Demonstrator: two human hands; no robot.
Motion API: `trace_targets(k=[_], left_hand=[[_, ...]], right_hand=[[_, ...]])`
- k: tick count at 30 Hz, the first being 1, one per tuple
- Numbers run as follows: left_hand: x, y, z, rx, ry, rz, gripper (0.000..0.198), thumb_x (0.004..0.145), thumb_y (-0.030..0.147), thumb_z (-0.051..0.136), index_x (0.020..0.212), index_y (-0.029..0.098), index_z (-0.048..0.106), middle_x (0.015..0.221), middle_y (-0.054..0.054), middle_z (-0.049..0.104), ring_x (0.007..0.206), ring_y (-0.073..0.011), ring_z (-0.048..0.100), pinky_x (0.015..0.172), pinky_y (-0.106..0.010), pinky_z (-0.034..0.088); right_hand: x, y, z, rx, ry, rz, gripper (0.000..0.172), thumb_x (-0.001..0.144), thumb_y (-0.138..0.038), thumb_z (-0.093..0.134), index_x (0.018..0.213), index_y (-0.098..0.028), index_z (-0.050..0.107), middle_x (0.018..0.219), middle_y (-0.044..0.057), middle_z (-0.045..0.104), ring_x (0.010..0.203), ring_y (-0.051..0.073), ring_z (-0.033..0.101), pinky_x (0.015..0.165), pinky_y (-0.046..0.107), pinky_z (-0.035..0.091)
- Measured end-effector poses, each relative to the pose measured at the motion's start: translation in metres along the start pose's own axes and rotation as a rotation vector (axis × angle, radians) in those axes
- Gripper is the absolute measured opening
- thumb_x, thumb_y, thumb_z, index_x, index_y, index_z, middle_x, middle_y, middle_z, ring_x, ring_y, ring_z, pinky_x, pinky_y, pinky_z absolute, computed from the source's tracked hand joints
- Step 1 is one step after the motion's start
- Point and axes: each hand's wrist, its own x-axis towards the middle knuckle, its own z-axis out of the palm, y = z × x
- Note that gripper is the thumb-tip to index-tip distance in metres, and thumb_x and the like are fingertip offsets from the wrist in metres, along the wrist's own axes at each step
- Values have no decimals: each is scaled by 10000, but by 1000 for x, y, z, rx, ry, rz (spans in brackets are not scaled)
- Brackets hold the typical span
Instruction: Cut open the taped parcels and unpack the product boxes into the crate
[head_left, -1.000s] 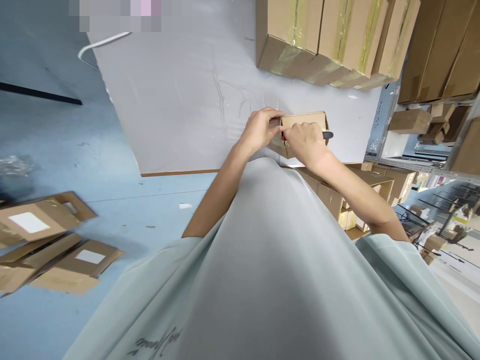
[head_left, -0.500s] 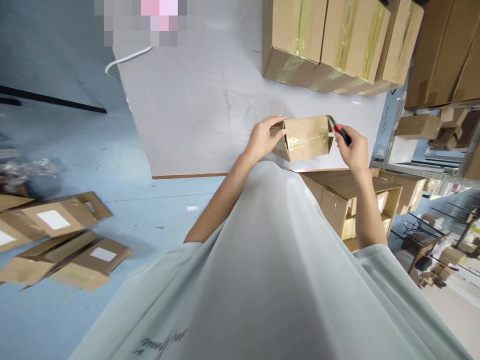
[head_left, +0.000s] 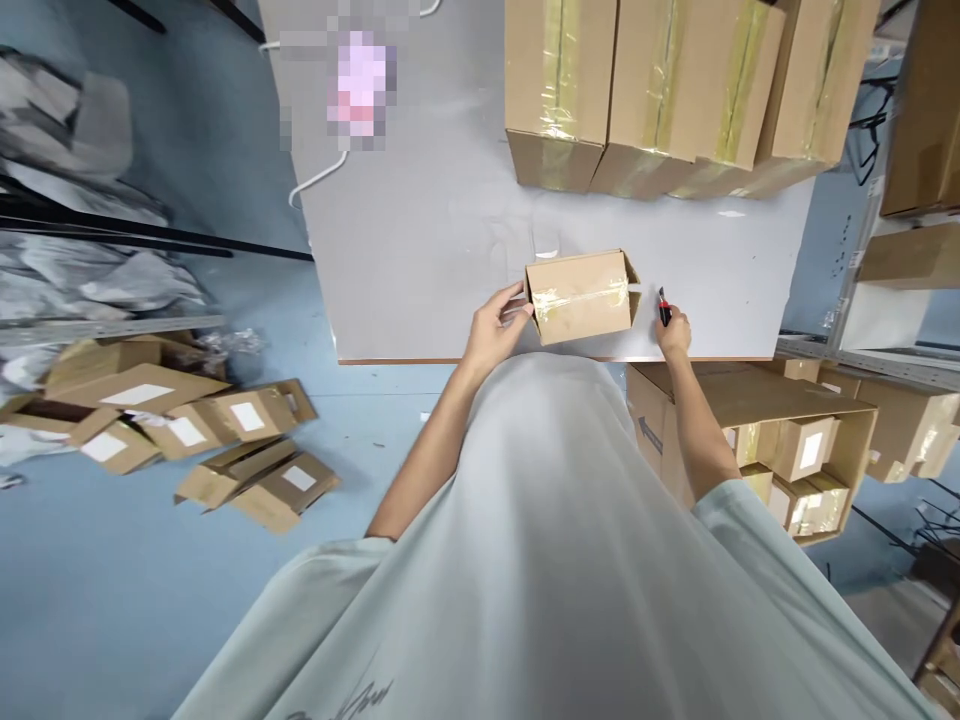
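On the table (head_left: 412, 250), a small carton (head_left: 585, 312) is set by the near edge, presumably for easy reach. Its 9 o'clock end is touched, apparently for steadying, by the curved left hand (head_left: 496, 328), whose grip cannot be judged; at 4 o'clock, clear of it, the right hand (head_left: 676, 332) is clamped around a cutter (head_left: 664, 313) pointed toward 12 o'clock.

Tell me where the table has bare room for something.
Widest: the table left of the left hand, back toward the white cord. Smaller: between the right hand, holding a cutter, and the table's right edge. A narrow, mostly bare strip parts the small box from the taped cartons. Crowded: back right, under those cartons.
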Motion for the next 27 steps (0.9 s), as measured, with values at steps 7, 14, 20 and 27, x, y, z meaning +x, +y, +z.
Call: trace_targets(k=[7,14,20,27], left_hand=[[-14,28,15,282,182,-67,450,1032,423,659,1390,184,791,1417,-139,828,1193,-280,841,1001,-410,705],[-17,56,25,468,295,-170,402,1006,303,582,1266,195,870,1229,-72,896,1045,-276,866,955,-370,671],[-25,119,-5,802,395,-138,345,1041,311,600,1233,212,869,1089,-88,894,1055,-302,861,972,-370,637],[-12,124,56,958,253,-76,302,1125,345,564,1256,243,817,1223,-120,871,1165,-311,825,1058,-409,629]], right_hand=[[-3,-15,2,343,103,-300,531,1096,-390,547,1531,-124,695,1516,279,694,1388,387,693,1239,588,542],[-80,-83,-19,861,-149,-606,736,1067,-748,655,1667,-324,620,1586,99,739,1470,361,707,1242,560,609],[-87,-113,8,1121,-425,-640,817,1036,-842,630,1637,-290,665,1582,60,757,1466,339,730,1306,498,565],[-25,-114,71,1089,-478,-620,929,997,-919,517,1599,-226,668,1623,142,720,1569,336,631,1383,534,439]])
